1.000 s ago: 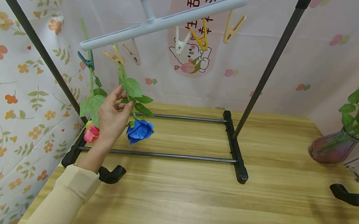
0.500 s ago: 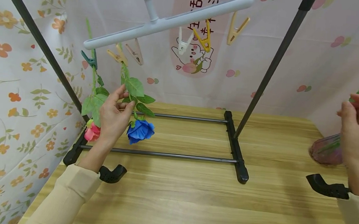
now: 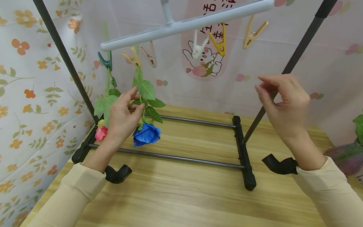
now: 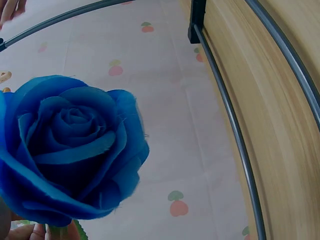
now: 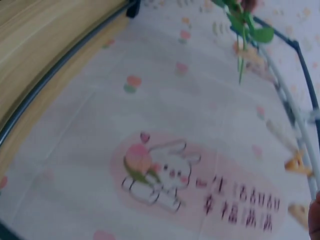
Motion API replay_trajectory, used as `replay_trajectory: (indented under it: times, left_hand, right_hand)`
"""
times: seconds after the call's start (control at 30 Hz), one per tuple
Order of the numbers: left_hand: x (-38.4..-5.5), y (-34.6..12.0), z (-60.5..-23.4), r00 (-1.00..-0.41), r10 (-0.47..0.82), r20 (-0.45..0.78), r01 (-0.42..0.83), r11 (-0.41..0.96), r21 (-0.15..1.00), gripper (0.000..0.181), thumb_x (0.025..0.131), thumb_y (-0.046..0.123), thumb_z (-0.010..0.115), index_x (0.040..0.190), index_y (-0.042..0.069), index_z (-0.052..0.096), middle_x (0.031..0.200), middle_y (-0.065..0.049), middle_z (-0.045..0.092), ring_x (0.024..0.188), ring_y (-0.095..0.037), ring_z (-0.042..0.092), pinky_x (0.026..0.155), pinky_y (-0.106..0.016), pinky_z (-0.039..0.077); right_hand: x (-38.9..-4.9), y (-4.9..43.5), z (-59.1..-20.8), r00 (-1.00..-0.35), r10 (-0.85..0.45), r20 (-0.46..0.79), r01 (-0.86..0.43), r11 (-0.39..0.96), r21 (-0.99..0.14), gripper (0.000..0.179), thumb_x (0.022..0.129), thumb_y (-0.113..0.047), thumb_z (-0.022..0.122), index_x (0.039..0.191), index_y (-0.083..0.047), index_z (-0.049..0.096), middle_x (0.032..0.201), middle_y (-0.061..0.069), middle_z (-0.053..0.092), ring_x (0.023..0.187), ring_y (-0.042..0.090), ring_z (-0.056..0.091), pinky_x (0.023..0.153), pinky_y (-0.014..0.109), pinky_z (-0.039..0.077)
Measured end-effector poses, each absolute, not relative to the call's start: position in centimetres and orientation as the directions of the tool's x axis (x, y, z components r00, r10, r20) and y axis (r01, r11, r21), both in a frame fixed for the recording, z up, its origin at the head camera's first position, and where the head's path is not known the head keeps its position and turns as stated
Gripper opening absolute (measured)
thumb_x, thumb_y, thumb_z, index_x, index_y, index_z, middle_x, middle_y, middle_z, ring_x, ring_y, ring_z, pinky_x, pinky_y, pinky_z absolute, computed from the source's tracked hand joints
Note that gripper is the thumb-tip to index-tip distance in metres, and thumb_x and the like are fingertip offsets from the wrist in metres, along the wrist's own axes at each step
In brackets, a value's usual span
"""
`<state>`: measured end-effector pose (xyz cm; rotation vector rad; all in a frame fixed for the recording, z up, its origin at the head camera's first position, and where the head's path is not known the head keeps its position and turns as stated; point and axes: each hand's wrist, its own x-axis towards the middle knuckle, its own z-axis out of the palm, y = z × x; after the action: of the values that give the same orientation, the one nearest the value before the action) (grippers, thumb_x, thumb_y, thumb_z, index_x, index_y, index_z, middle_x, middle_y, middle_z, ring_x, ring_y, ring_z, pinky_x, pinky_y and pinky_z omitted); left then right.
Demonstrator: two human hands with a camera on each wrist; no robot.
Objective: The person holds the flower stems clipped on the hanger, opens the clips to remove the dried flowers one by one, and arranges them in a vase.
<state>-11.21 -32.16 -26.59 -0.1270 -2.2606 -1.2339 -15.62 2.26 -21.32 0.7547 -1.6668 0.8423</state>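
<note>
My left hand point(image 3: 124, 114) pinches the leafy stem of an upside-down blue rose point(image 3: 146, 135). A pale yellow clothespin point(image 3: 133, 56) on the hanger clips that stem near its upper end. In the left wrist view the blue bloom point(image 4: 75, 145) fills the lower left and mostly hides the fingers. Left of it hangs a pink rose point(image 3: 101, 133), head down in a teal clothespin point(image 3: 106, 61) and partly covered by the left hand. My right hand point(image 3: 286, 103) is in the air before the rack's right post, thumb and forefinger curved with a gap between, holding nothing.
The white hanger point(image 3: 187, 24) slants overhead with several more clothespins, among them a white one point(image 3: 198, 48) and a yellow one point(image 3: 219, 42). A black rack point(image 3: 244, 160) stands on the wooden table point(image 3: 182, 198). A purple vase point(image 3: 347, 156) with leafy flowers stands at the right.
My right hand has come in from the vase at the far right, moving left and up toward the rack. The left hand keeps its pinch on the blue rose's stem. The head view has shifted slightly.
</note>
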Motion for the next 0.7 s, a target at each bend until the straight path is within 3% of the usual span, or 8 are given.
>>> replay_trajectory:
  times: [0.13,0.23,0.37,0.7]
  left_hand:
    - [-11.0,-32.3,-26.4,-0.835,-0.143,0.532,0.343,0.621,0.705,0.052,0.093,0.000,0.059,0.143,0.000,0.047,0.120,-0.024,0.060,0.094,-0.040,0.069,0.067,-0.007,0.042]
    - [-10.8,-32.5,-26.3,-0.821,-0.122,0.558,0.357,0.653,0.668,0.050,0.093,-0.001,0.059,0.142,-0.001,0.048,0.117,-0.024,0.061,0.092,-0.039,0.070,0.072,-0.022,0.054]
    - [-10.5,-32.7,-26.1,-0.808,-0.097,0.581,0.374,0.677,0.633,0.048,0.093,-0.003,0.059,0.140,-0.003,0.049,0.114,-0.025,0.061,0.092,-0.040,0.070,0.078,-0.047,0.057]
    - [-10.0,-33.2,-25.7,-0.809,-0.090,0.581,0.366,0.696,0.618,0.048,0.090,-0.002,0.064,0.137,-0.003,0.054,0.114,-0.024,0.062,0.089,-0.037,0.070,0.080,-0.047,0.058]
  right_hand:
    - [-16.1,-1.0,-20.5,-0.166,-0.271,0.948,-0.861,0.509,-0.005,0.023,0.078,0.011,0.074,0.099,0.002,0.070,0.085,0.020,0.065,0.075,0.013,0.063,0.081,0.002,0.040]
    - [-16.6,-3.6,-19.4,-0.103,-0.430,0.897,-0.882,0.456,0.118,0.023,0.081,0.008,0.072,0.103,0.002,0.069,0.088,0.018,0.066,0.073,0.027,0.063,0.074,0.015,0.051]
    - [-17.2,-7.1,-17.8,-0.065,-0.595,0.801,-0.889,0.399,0.224,0.017,0.090,0.000,0.067,0.107,0.001,0.066,0.095,0.016,0.067,0.079,0.026,0.063,0.067,0.037,0.056]
    - [-18.9,-14.9,-14.8,-0.104,-0.754,0.649,-0.861,0.395,0.321,0.013,0.098,-0.007,0.057,0.108,-0.003,0.065,0.097,0.014,0.062,0.082,0.026,0.058,0.068,0.034,0.052]
